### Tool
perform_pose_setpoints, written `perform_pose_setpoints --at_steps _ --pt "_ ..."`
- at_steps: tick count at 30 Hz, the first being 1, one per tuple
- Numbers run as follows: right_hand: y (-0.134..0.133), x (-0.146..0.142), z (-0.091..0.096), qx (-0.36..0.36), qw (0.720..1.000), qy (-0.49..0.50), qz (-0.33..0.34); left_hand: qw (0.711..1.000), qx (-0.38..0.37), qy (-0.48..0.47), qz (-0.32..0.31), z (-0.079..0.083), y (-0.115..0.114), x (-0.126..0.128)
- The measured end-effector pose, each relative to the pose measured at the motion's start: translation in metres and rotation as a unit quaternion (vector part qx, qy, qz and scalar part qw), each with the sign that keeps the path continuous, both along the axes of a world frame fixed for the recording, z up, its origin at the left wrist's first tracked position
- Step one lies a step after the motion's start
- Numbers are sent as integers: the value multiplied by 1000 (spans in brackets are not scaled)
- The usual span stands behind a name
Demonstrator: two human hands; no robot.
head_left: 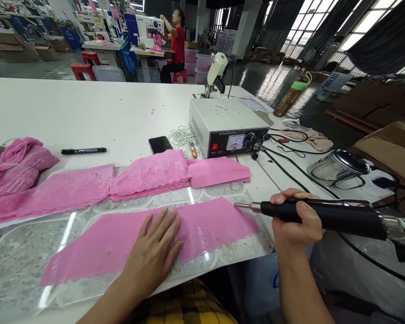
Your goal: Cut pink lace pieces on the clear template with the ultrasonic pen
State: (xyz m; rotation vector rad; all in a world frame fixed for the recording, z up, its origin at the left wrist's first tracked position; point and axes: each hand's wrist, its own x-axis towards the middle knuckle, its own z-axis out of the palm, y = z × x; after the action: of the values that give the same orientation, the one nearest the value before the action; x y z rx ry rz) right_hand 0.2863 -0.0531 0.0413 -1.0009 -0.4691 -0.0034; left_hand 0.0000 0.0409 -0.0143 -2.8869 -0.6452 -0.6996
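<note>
My left hand [153, 252] lies flat, fingers spread, on a long pink fabric strip [104, 245] that rests on a clear plastic sheet [16, 265]. My right hand [295, 216] is closed around a black cutter handle [324, 216] with a metal tip [246, 206] that points left, just off the strip's right end. A cable runs from the tool to a white control box [227, 126]. Behind the strip lie stacks of pink lace [151, 173] and a folded pink piece [219, 172].
On the white table [87, 108] are a black marker [83, 150], a phone [159, 144], small scissors [193, 149], a bundle of pink fabric [18, 164] and a glass pot with lid [339, 168]. A person in red works at a sewing machine [145, 29] far behind.
</note>
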Motion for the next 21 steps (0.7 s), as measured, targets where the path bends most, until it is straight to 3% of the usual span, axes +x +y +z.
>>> perform_pose_setpoints --at_steps 5,10,21 --pt "-17 10 1 -9 999 14 -36 1000 -2 2 -4 0 0 0" --pt "-27 14 -2 -27 999 16 -30 1000 0 -1 0 1 -1 0" --pt "-20 8 -5 -11 1000 0 -6 1000 -4 -1 -4 1 0 -1"
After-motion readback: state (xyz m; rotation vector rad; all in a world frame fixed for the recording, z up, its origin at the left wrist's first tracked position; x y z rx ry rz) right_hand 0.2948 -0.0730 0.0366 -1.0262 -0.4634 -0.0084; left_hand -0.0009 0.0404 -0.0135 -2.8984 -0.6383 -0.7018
